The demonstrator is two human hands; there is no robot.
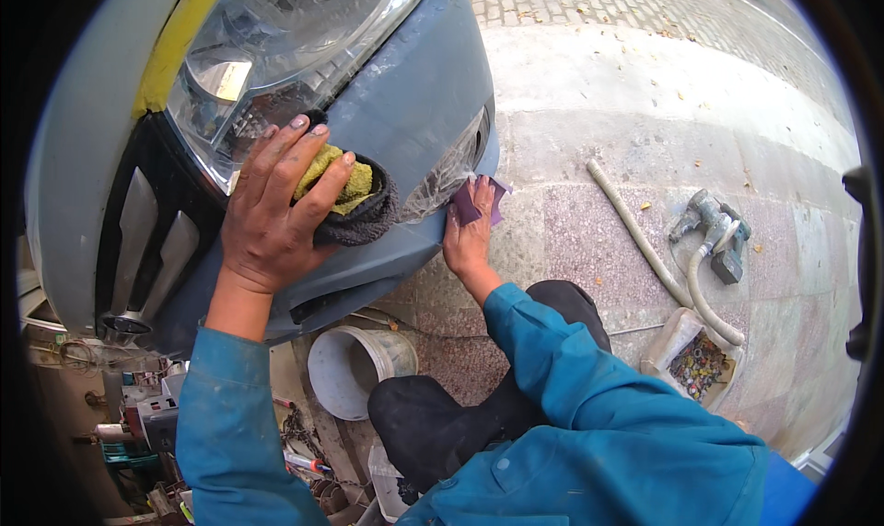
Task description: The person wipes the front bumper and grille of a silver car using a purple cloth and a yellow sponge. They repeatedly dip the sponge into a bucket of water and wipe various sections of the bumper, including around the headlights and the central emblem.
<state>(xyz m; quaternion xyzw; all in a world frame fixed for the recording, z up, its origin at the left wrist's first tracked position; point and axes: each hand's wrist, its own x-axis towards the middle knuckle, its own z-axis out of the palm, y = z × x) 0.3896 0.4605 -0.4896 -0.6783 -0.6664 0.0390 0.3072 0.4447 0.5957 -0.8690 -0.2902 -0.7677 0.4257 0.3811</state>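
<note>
My left hand (276,201) holds a bunched cloth (352,212), dark grey outside and yellow-green within, against a car's bumper (414,77) below the headlight (276,50). The bumper has a dull blue-grey finish with pale smudges. Lower down, at the bumper's corner, my right hand (471,239) grips a folded piece of purple sandpaper (469,208). Beside it, crumpled clear film (442,184) covers a recess in the bumper. Yellow tape (181,36) runs along the headlight's edge, and the black grille (162,181) carries silver bars.
A white bucket (345,374) lies tipped beneath the bumper. On the paving to the right are a cordless power tool (711,232), a ribbed hose (635,226) and a tub of small coloured parts (697,364). Assorted tools and clutter (145,422) fill the lower left.
</note>
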